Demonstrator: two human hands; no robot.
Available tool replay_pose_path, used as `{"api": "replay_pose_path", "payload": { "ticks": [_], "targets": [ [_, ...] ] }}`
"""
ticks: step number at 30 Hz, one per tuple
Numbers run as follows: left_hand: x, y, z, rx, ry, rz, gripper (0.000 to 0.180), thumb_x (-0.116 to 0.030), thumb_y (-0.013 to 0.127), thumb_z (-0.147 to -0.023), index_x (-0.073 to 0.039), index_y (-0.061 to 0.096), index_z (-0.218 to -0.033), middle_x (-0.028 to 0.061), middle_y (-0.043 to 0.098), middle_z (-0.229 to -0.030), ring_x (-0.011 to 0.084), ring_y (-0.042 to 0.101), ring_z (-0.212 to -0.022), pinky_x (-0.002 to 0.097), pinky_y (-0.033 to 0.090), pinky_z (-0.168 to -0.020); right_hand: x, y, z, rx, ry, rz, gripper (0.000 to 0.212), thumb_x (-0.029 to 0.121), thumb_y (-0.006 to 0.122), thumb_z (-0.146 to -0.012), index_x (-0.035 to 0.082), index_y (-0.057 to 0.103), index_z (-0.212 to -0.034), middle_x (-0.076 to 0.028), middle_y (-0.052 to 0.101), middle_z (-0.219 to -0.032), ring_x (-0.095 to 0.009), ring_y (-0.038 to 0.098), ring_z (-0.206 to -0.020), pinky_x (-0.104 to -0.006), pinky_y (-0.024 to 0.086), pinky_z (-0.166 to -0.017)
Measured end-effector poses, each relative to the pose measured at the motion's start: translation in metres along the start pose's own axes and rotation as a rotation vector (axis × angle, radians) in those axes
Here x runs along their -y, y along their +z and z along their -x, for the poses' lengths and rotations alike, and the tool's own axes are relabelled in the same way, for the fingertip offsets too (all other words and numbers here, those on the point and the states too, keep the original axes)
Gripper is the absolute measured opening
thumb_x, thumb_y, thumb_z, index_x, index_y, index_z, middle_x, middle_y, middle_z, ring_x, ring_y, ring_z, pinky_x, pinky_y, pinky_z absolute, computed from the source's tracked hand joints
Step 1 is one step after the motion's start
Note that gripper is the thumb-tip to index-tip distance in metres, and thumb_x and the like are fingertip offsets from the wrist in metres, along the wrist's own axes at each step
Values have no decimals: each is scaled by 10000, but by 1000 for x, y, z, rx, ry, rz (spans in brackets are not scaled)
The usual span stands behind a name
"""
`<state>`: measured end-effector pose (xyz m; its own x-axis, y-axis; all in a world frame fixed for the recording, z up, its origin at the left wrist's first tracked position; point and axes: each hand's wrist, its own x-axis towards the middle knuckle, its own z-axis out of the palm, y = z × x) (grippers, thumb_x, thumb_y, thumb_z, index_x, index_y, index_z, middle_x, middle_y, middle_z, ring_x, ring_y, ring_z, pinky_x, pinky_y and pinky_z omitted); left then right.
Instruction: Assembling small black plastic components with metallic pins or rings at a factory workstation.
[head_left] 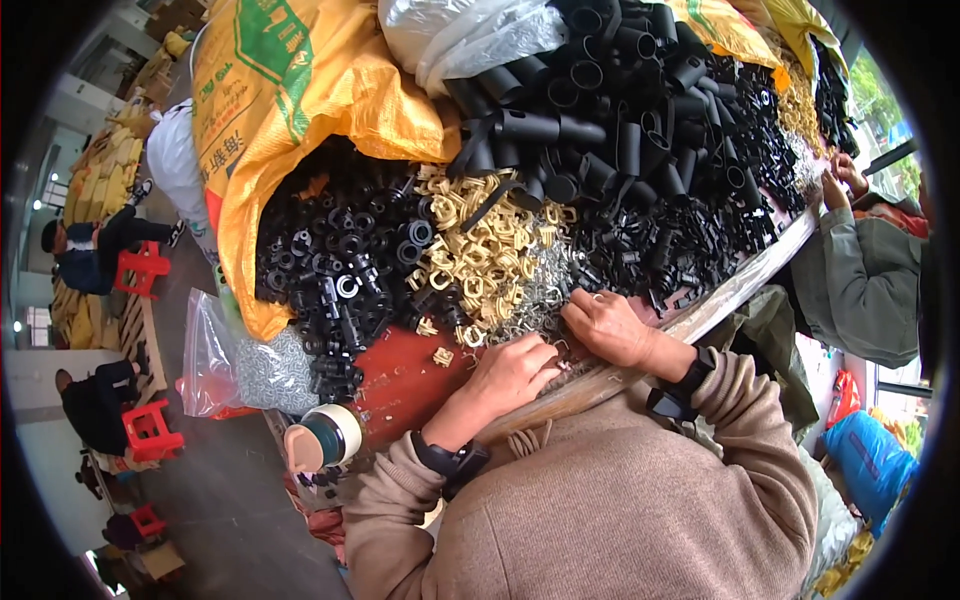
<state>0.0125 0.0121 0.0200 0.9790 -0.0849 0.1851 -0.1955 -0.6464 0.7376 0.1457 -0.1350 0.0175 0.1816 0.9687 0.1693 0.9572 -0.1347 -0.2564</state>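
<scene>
Over the table's near edge, my left hand [513, 374] is closed, thumb and fingertips drawn together. What it holds, if anything, is too small to make out. Just right of it and slightly farther away, my right hand [612, 328] has its fingers curled down at the edge of a pile of small silvery metal pieces [545, 275]; its fingertips are partly hidden. Cream-coloured plastic clips [480, 250] are heaped beyond my left hand. Beyond my right hand spreads a pile of small black plastic parts [650, 245].
Black cylindrical tubes [620, 130] pile up at the back. A yellow woven sack [320, 80] spills black ring-shaped parts [340, 260]. A bag of metal pieces [275, 375] and a cup [335, 435] stand at left. Another person's hands [840, 180] work at far right.
</scene>
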Motion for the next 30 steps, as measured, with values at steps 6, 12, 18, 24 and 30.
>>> {"api": "replay_pose_path", "payload": {
  "ticks": [6, 12, 18, 24, 30],
  "targets": [
    [-6, -6, -6, 58, -113, 197, 219, -124, 589, -738, 8, 542, -907, 152, 545, -805, 313, 553, -713, 334, 453, -602, 7, -6, 4, -21, 146, -185, 169, 123, 540, -676, 31, 417, -746, -119, 453, -700, -273, 522, -538, -376, 434, -468],
    [-18, -9, -11, -167, -91, 59, 152, -88, 587, -742, -1, 563, -865, 133, 565, -714, 272, 569, -635, 319, 455, -572, 16, -11, -3, -170, 193, -777, 130, 148, 495, -790, 21, 473, -807, -138, 527, -744, -304, 530, -590, -357, 428, -531],
    [-20, -4, -19, -245, -255, 154, 88, -64, 586, -745, -6, 567, -808, 91, 560, -660, 187, 559, -577, 289, 443, -531, 9, -12, -3, -35, 303, -1203, 109, 130, 486, -816, 25, 492, -790, -35, 508, -684, -119, 458, -593, -269, 395, -534],
    [-7, 1, -22, -226, -234, 143, 64, -39, 575, -755, 12, 541, -774, 19, 535, -622, 72, 506, -551, 210, 426, -527, 3, -3, -4, 32, 334, -1442, 85, 106, 474, -824, 28, 473, -792, 24, 475, -687, -60, 427, -638, -231, 382, -544],
    [8, -1, -9, -91, -230, 73, 61, -52, 568, -750, -2, 556, -782, 66, 536, -639, 129, 520, -555, 249, 420, -522, 4, 24, -11, -88, 262, -1532, 47, 64, 464, -818, 28, 451, -846, 6, 485, -696, -65, 448, -648, -222, 392, -558]
  ]
}}
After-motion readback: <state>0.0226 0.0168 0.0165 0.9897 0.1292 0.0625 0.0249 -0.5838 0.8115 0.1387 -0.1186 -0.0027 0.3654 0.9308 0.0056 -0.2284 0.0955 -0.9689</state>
